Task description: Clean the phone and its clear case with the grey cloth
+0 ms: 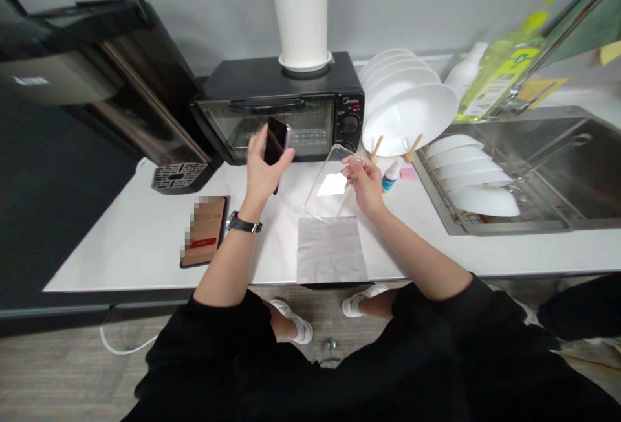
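Note:
My left hand (264, 166) is closed around a dark-screened smartphone (275, 140), held upright in front of the toaster oven. Between finger and thumb, my right hand (365, 182) grips a clear phone case (320, 190) by its right side, tilted above the counter. Below the case a grey cloth (332, 250) lies flat at the counter's front edge. Just right of my right hand stands a small spray bottle (391, 176) with a blue label, and a pink sponge-like piece (409, 174) lies beside it. Another phone (206, 231), its screen lit, rests left of my left forearm.
A black toaster oven (281, 85) stands at the back, a white pot (301, 14) on top. White plates (407, 114) lean in a rack beside it. To the right is a metal sink (548, 215) with several bowls (485, 199). At left stands a drink machine (179, 176).

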`<action>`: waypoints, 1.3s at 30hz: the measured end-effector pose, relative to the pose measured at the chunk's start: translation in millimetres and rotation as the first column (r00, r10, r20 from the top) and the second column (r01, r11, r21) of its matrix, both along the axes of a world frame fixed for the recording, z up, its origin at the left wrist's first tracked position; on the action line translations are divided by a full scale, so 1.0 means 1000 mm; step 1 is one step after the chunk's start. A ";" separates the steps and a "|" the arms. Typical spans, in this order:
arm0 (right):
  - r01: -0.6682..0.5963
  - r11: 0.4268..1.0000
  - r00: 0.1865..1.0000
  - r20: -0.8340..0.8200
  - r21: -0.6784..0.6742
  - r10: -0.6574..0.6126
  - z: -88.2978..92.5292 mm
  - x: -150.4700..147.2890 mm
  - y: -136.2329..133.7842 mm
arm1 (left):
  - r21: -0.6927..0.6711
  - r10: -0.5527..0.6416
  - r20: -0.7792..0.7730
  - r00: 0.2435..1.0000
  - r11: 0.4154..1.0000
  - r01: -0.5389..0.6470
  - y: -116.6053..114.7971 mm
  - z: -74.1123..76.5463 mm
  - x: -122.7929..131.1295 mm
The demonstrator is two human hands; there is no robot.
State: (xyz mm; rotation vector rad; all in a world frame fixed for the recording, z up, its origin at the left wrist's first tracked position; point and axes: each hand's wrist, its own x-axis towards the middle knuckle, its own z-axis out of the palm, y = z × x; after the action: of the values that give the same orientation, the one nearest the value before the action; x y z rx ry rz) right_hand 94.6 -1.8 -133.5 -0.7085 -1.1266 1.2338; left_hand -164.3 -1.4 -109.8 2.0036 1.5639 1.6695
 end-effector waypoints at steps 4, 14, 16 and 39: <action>0.027 0.997 1.000 0.007 0.076 -0.028 0.002 0.005 -0.001 | -0.234 -0.127 -0.302 0.945 0.971 0.056 -0.015 0.000 0.021; -0.093 0.996 0.996 0.014 -0.006 0.093 0.001 0.004 -0.001 | -0.435 -0.474 -0.421 0.774 0.854 0.286 -0.014 -0.022 0.038; -0.112 0.993 0.993 0.035 -0.031 0.113 -0.001 0.003 0.000 | -0.447 -0.500 -0.398 0.769 0.838 0.313 -0.011 -0.027 0.039; -0.137 0.990 0.979 0.150 -0.014 0.138 -0.004 0.006 0.002 | -0.451 -0.535 -0.391 0.749 0.821 0.350 0.001 -0.041 0.039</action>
State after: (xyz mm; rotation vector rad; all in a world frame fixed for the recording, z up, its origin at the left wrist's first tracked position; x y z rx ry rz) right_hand 100.6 0.6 -137.3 -0.7462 -1.3161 1.3161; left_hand -125.1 -0.2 -150.6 2.4578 1.2085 0.6546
